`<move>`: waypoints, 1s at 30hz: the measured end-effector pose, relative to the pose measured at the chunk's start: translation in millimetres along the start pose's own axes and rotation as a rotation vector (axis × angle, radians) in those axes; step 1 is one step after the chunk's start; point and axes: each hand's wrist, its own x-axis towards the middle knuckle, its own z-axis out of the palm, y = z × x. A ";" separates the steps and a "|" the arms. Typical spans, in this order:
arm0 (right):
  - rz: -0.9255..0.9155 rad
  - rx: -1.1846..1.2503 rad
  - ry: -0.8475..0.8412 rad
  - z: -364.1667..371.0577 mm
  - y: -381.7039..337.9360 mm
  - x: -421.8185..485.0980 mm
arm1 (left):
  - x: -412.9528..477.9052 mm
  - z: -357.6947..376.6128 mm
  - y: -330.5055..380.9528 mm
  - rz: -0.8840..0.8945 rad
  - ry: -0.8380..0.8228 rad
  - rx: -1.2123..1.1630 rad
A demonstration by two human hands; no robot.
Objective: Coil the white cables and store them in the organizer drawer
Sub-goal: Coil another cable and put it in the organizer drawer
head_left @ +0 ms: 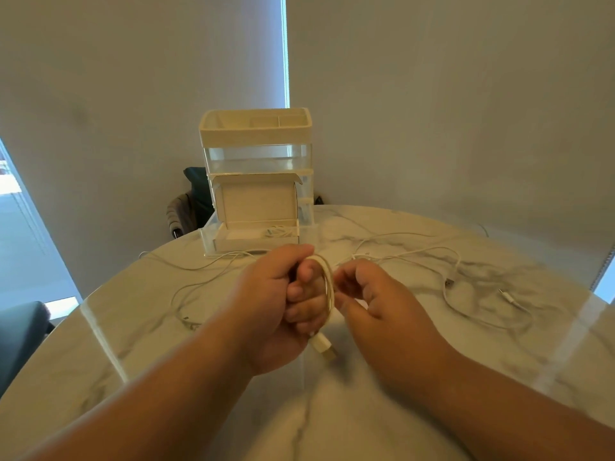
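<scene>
Marble table [432, 377] w/ loose white cables [426, 249] sprawled both sides, organizer [256, 161] at far edge, bottom drawer [233, 241] pulled open. Left grip [279, 301] clenched round a thin white coil [330, 287], right grip [376, 301] pinching its free run. Risk imo: loops spring loose if left slackens, or tail snags other cables. 1 USB plug [324, 347] dangles below.

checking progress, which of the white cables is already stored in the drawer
The small coiled cable inside the organizer's open bottom drawer. The looped cable is in the left hand; loose cables sprawl on the table.
</scene>
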 end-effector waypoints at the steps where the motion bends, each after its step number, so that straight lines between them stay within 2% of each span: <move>1: 0.025 0.038 0.009 -1.0 0.6 1.9 | -1.5 2.0 2.9 0.014 -0.027 -0.058; 3: 0.080 0.163 -0.001 -3.1 0.6 2.9 | -4.6 3.7 10.7 0.061 -0.041 -0.137; 7: 0.129 0.260 -0.146 2.5 -9.5 -4.0 | -6.8 -0.7 21.9 0.139 0.072 -0.272; 10: 0.112 0.253 -0.192 5.9 -13.8 -5.8 | -4.7 -4.0 23.6 0.165 0.140 -0.339; 15: 0.074 0.172 -0.238 3.2 -22.5 -9.7 | -2.2 -6.7 22.3 0.200 0.161 -0.360; 22: 0.205 0.081 -0.320 6.7 -20.3 -11.0 | 1.7 -5.8 15.7 0.180 0.165 -0.437; 24: 0.203 0.090 -0.307 6.7 -20.1 -11.5 | 1.5 -5.7 15.3 0.183 0.161 -0.447; 30: 0.133 0.121 -0.241 5.4 -19.0 -9.9 | 3.4 -12.0 19.6 0.204 0.285 -0.436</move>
